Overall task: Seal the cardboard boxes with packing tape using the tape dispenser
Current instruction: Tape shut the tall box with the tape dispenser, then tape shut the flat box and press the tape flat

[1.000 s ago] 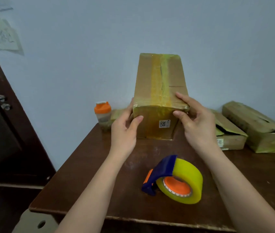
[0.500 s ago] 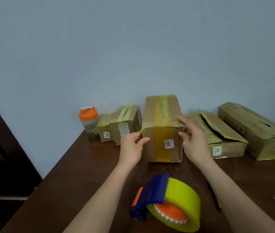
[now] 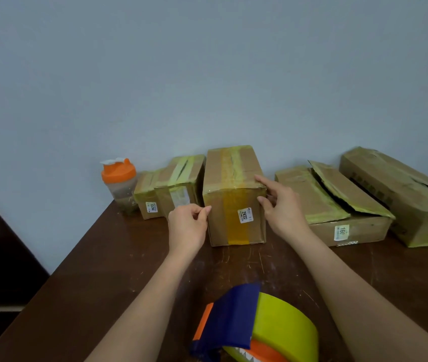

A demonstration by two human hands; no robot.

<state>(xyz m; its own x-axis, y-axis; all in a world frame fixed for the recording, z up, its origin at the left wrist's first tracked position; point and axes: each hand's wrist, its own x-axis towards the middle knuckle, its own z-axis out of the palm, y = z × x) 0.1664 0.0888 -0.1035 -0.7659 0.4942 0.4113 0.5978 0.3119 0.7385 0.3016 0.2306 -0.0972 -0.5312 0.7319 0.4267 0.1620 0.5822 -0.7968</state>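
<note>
A tall cardboard box (image 3: 233,194) with yellow tape down its top and front and a white label stands on the table against the wall. My left hand (image 3: 188,226) is at its left front edge with loosely curled fingers, the fingertips just touching the cardboard. On the box's upper right corner rests my right hand (image 3: 279,205), index finger on the top edge and thumb on the front face. The tape dispenser (image 3: 254,327), blue and orange with a yellow tape roll, lies untouched on the table near me.
Two small taped boxes (image 3: 173,186) and an orange-lidded shaker bottle (image 3: 119,185) stand left of the tall box. To its right lie a box with a raised flap (image 3: 338,205) and a long, dented box (image 3: 401,194). The brown table (image 3: 103,270) ends at its left edge.
The box went from lifted and tilted down onto the table by the wall. My left hand's grip has loosened. The view has tipped upward, so the dispenser sits lower in frame.
</note>
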